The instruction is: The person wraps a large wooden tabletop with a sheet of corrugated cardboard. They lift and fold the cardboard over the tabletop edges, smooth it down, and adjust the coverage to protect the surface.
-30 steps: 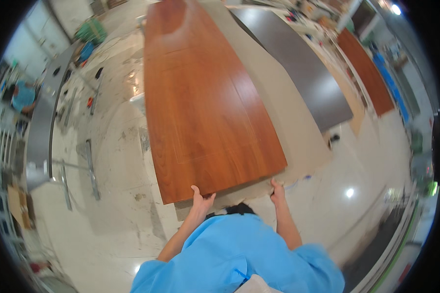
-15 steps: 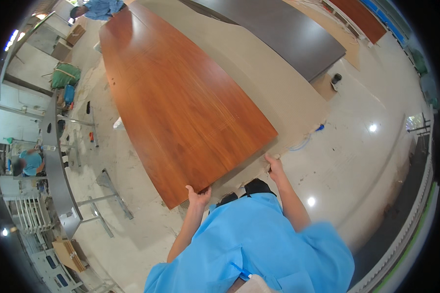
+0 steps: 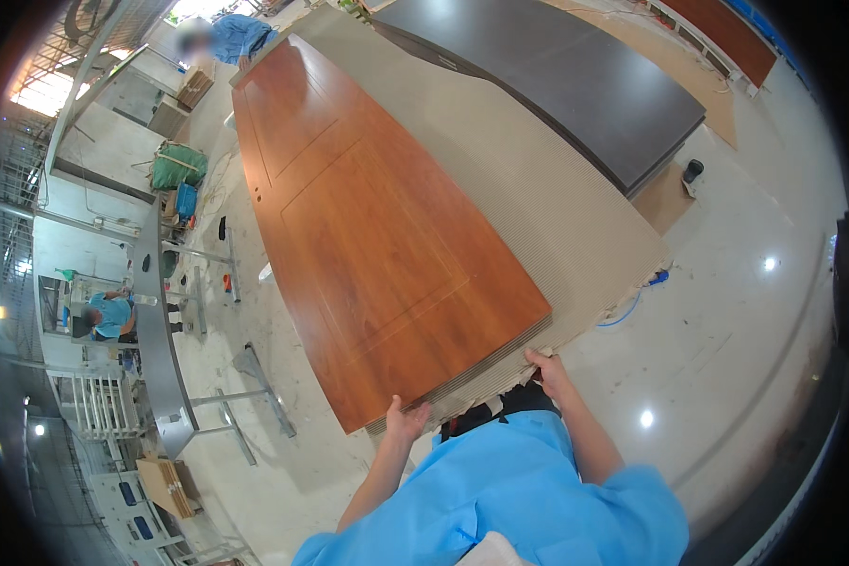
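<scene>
Together, the left hand point(image 3: 406, 418) and right hand point(image 3: 549, 370) gripped the near end of the brown door point(image 3: 368, 236), fingers curled on its edge, at six o'clock; it lay on ribbed cardboard point(image 3: 557, 217).

Both bare forearms are reaching up from the light blue short sleeves at the lower middle of the frame, spread apart in a shallow V. The left hand point(image 3: 406, 418), just left of centre, is curling its fingers over an edge with the thumb lying on top and the wrist bent slightly back. The right hand point(image 3: 549, 368), a little higher and right of centre, is gripping the same edge, fingers hooked under and arm nearly straight.
</scene>
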### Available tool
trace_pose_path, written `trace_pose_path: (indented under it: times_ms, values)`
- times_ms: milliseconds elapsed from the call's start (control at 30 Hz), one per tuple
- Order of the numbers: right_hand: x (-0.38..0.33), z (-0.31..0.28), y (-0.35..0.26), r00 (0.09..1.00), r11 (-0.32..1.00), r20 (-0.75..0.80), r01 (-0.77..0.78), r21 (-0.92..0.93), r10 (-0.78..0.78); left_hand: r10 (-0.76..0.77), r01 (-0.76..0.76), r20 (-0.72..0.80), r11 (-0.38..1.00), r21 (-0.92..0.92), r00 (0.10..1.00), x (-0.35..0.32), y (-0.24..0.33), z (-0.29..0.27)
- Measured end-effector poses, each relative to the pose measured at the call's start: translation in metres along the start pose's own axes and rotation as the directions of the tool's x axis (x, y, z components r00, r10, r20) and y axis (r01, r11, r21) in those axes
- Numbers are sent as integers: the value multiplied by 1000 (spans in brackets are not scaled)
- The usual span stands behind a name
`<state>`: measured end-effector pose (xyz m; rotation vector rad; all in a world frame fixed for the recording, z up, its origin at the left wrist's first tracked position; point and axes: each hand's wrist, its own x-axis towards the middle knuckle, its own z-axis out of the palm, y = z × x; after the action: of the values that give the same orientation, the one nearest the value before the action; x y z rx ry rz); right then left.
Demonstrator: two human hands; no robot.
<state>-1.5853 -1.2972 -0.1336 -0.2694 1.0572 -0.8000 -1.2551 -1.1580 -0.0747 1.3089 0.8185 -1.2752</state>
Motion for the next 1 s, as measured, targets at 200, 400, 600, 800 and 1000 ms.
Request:
trace_pose_path:
  times_ms: [200,400,600,800,1000]
  values:
    - [-5,0,-3,1000,999,15,3,33,-3,-335,208,335,909,363,881,-23,-67,10]
    - [-1,0,-1,998,999,40,-42,20,41,-251,229,163,963,139,954,-26,-116,26]
    - [0,-1,-8,992,989,39,-112,-98,116,22,71,544,986,-149,839,-2,-151,32]
    - [-7,-7,-32,958,939,171,-170,-298,228,235,-254,202,964,77,951,15,-152,37]
    - [13,-34,-63,944,964,231,-193,-184,233,286,-296,83,944,148,955,4,-154,39]
